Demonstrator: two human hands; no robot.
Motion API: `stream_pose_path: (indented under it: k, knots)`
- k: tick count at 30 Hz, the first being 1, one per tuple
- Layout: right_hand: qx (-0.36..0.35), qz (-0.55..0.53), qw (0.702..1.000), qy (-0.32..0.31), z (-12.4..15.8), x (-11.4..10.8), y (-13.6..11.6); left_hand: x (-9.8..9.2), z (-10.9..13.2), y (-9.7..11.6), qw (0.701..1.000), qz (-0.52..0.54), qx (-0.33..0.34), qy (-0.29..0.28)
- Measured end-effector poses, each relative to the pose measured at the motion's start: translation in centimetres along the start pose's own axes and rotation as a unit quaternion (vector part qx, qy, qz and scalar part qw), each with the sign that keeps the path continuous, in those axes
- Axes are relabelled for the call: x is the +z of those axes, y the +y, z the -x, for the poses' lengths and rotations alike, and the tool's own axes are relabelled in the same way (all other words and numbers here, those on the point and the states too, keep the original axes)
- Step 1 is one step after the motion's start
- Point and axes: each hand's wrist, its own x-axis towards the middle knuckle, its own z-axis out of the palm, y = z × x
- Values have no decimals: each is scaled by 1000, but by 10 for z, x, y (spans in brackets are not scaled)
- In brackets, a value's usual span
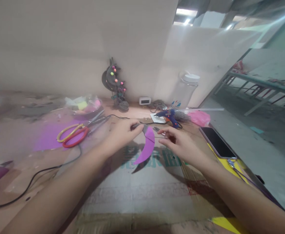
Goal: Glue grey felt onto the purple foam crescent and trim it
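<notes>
My left hand (130, 130) is closed on the upper tip of a purple crescent (148, 146), which looks like paper or felt with grey material at its top end. The crescent hangs tilted above a cardboard sheet, its lower point toward the left. A thin grey strand (157, 137) crosses the crescent's middle and runs right, to the pinched fingers of my right hand (173, 139). Just behind the right fingers lie small snips (156, 129), partly covered by the hand. A blue glue gun (168, 115) rests beyond, with a white card under its nozzle.
Scissors (73, 135) with red and yellow handles lie left, near a black cable (42, 169). A decorated grey moon ornament (114, 83), small clock (144, 101) and clear bottle (185, 89) stand at the back. A phone (217, 142) lies along the right edge.
</notes>
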Motion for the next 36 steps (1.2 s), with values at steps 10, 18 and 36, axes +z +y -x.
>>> stream_pose_path:
  k: [10, 18, 36]
  knots:
    - [-215, 156, 961, 75, 12, 2, -22, 21, 2, 0, 993, 4, 57, -104]
    - [11, 3, 999, 41, -4, -31, -7, 0, 2, 3, 990, 41, 64, -119]
    - [40, -48, 997, -49, -10, -20, 3, -12, 6, 6, 972, 62, 74, -213]
